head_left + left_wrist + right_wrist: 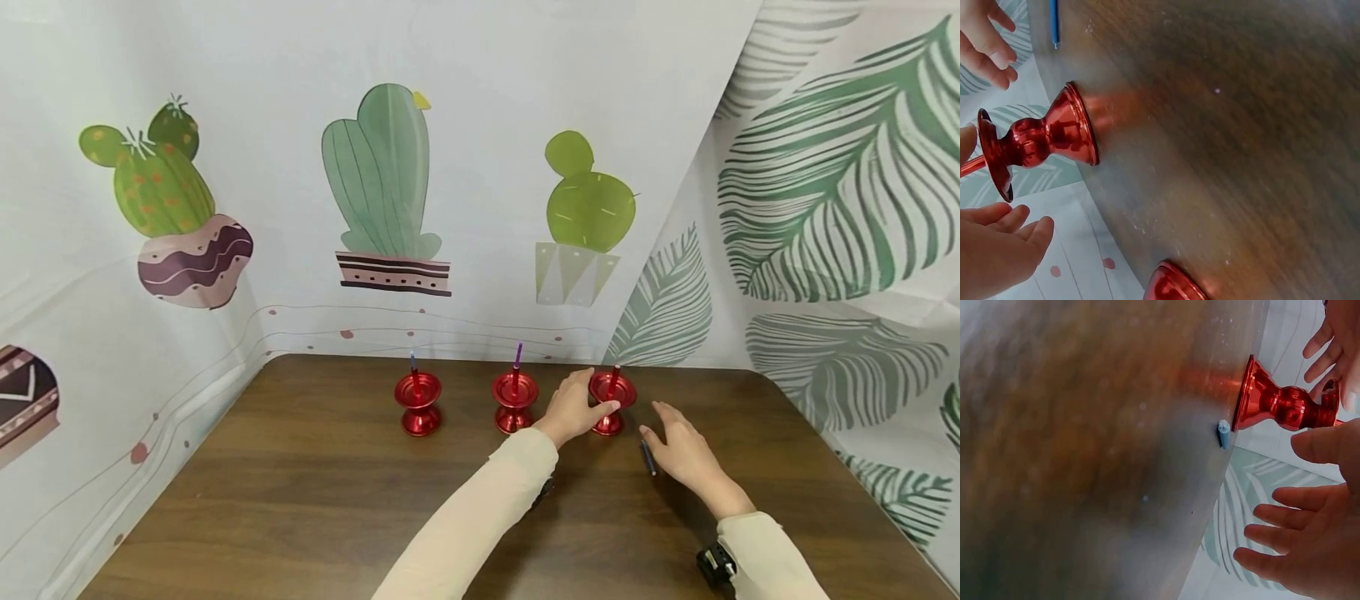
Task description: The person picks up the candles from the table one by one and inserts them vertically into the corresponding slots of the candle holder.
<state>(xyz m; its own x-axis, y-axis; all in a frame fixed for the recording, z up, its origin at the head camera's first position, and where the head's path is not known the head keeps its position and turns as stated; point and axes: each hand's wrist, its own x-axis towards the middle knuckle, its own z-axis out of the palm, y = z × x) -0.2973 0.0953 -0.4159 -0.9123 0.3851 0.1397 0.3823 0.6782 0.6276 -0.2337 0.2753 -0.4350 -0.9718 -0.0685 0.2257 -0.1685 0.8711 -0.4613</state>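
Observation:
In the head view, three shiny red candle holders stand in a row at the back of the table. The left one bears a thin blue candle, the middle one a purple candle. Only a red stem rises from the right holder. My left hand is spread at this holder's cup, thumb in front and fingers beside it; whether it touches is unclear. With fingers apart, my right hand hovers right of it, holding nothing. Near its thumb a thin dark-blue stick lies on the wood.
The brown wooden table has rounded back corners. Behind it hangs a white cloth printed with cacti, and at the right a leaf-patterned cloth. A dark wrist device is strapped at the right sleeve.

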